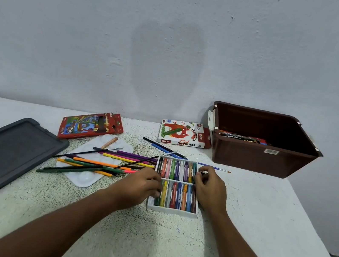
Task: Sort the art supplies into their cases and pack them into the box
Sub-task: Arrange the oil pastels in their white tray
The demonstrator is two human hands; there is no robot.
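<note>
Two hands work at a white pastel tray (pixel 172 211) lying on the bench (pixel 262 211). At the tray's left edge, the left hand (pixel 140 185) has its fingers curled against the lower row of oil pastels (pixel 178 196), apparently pinching one, though the grip itself is hidden. At the tray's right edge, the right hand (pixel 210 185) has fingers bent and its fingertips touch the upper row; whether it holds a pastel cannot be told. Just left of the tray, loose coloured pencils (pixel 99 165) and thin brushes lie in a heap across a white paint palette (pixel 81 181). Beyond them rests a red pencil case (pixel 88 125), flap open, and further left a dark grey lid (pixel 2 156). Behind the tray lies the oil pastels carton (pixel 182 134), touching a brown box (pixel 258 156) that stands at the far right with some packets inside. A blue-handled brush (pixel 215 168) lies between tray and box.
</note>
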